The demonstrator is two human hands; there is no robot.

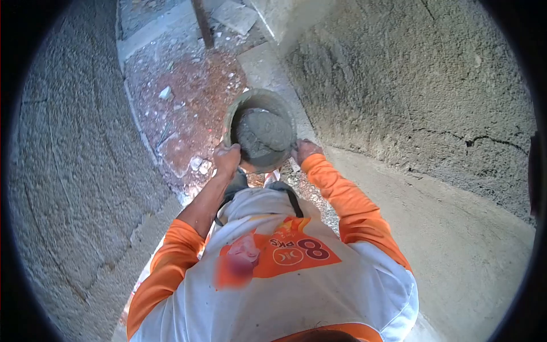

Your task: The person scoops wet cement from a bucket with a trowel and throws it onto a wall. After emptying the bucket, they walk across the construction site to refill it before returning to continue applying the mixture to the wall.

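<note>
I look straight down my own body at a round grey bucket [239,108] filled with wet grey mortar [263,135]. My left hand [227,158] grips the bucket's near-left rim. My right hand [305,150] grips its near-right rim. The bucket hangs in front of my waist, above the ground. Orange sleeves cover my arms, the left one pushed up to the elbow.
A rough plastered wall [416,85] rises on the right, and a grey block wall [74,159] stands on the left. Between them runs a narrow strip of reddish dirt [188,97] strewn with rubble. A dark pole [203,23] stands at the far end.
</note>
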